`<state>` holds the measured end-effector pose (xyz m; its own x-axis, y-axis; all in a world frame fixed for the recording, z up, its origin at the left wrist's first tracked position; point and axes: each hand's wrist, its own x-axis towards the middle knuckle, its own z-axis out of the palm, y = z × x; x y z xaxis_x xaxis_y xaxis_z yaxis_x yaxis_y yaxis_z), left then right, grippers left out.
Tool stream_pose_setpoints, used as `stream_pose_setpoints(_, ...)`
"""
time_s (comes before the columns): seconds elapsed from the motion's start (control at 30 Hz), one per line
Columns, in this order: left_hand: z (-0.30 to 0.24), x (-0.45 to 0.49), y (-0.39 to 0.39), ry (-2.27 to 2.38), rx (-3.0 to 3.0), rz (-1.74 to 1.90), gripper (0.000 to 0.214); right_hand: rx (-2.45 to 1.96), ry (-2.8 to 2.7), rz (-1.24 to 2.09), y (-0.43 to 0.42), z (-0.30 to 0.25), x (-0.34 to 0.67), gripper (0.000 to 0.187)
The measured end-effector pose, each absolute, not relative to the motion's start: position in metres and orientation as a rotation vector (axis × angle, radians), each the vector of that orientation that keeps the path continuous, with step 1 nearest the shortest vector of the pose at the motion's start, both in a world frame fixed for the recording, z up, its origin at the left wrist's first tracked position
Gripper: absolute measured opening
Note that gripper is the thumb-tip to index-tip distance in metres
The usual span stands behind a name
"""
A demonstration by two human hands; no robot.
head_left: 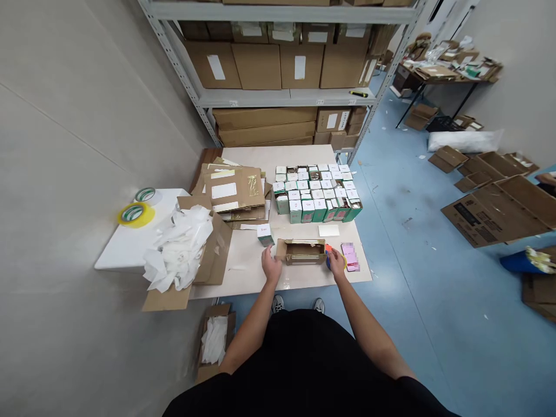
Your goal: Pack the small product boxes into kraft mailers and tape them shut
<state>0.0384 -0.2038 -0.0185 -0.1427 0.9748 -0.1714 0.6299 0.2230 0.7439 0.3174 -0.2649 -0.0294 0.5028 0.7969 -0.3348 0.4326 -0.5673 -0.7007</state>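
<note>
Black shirt (299, 359) nearest; left hand (271, 266) at left flap of open cardboard box (304, 260), front-middle of table (256, 278), can't tell if gripping; right hand (336, 263) closed on orange-and-blue tape dispenser (329, 248) at box's right end. Small green-white box (264, 234) crowds left fingers, green-white box rows (319, 209) behind, flattened cartons (237, 188) back-left, phone (348, 255) right. Print on box tops, carton labels too small to read.

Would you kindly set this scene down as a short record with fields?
Left hand: beside the left flap of the open carton, near a lone small box
Right hand: holding what looks like a tape dispenser
Table, far right: rows of green-and-white boxes
Table, far left: piled flat cardboard
Beyond: rack bearing brown cartons
</note>
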Motion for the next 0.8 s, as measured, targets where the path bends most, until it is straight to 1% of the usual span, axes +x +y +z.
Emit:
stream_pose_setpoints(0.03, -0.011, 0.041, -0.197, 1.836, 1.565, 0.708, 0.064, -2.168, -0.991, 0.891, -0.262, -0.027, 0.317, 0.055)
stream_pose_setpoints(0.1, 0.001, 0.048, -0.182, 1.660, 1.734, 0.622, 0.044, -2.084, -0.980, 0.949, -0.257, -0.022, 0.316, 0.052)
stream_pose_setpoints(0.17, 0.005, 0.058, -0.169, 1.533, 1.789, 0.393, 0.029, -2.065, -1.032, 0.997, -0.252, -0.020, 0.314, 0.045)
stream_pose_setpoints(0.27, -0.004, 0.067, -0.162, 1.504, 1.713, 0.128, 0.026, -2.121, -1.095, 1.028, -0.252, -0.022, 0.313, 0.040)
stream_pose_setpoints(0.33, -0.016, 0.068, -0.168, 1.476, 1.706, 0.098, 0.017, -2.134, -1.139, 1.045, -0.256, -0.026, 0.314, 0.038)
stream_pose_setpoints(0.37, -0.022, 0.066, -0.173, 1.442, 1.726, 0.104, 0.019, -2.131, -1.174, 1.049, -0.259, -0.028, 0.314, 0.032)
stream_pose_setpoints(0.4, -0.029, 0.064, -0.180, 1.396, 1.757, 0.111, 0.033, -2.126, -1.219, 1.046, -0.263, -0.030, 0.314, 0.025)
stream_pose_setpoints(0.43, -0.036, 0.063, -0.187, 1.348, 1.794, 0.115, 0.049, -2.122, -1.267, 1.034, -0.266, -0.032, 0.314, 0.023)
stream_pose_setpoints(0.47, -0.042, 0.061, -0.194, 1.323, 1.836, 0.112, 0.059, -2.118, -1.317, 1.018, -0.270, -0.034, 0.312, 0.030)
stream_pose_setpoints(0.5, -0.047, 0.060, -0.200, 1.332, 1.882, 0.117, 0.058, -2.118, -1.363, 0.999, -0.273, -0.035, 0.311, 0.041)
stream_pose_setpoints(0.53, -0.051, 0.060, -0.206, 1.353, 1.924, 0.118, 0.052, -2.122, -1.405, 0.981, -0.275, -0.036, 0.309, 0.051)
stream_pose_setpoints(0.6, -0.056, 0.063, -0.216, 1.409, 1.991, 0.137, 0.033, -2.137, -1.474, 0.945, -0.277, -0.037, 0.306, 0.063)
stream_pose_setpoints(0.7, -0.057, 0.070, -0.226, 1.425, 2.090, 0.274, 0.015, -2.139, -1.563, 0.847, -0.274, -0.033, 0.305, 0.073)
stream_pose_setpoints(0.8, -0.049, 0.076, -0.236, 1.355, 2.216, 0.472, 0.009, -2.123, -1.627, 0.709, -0.266, -0.022, 0.311, 0.076)
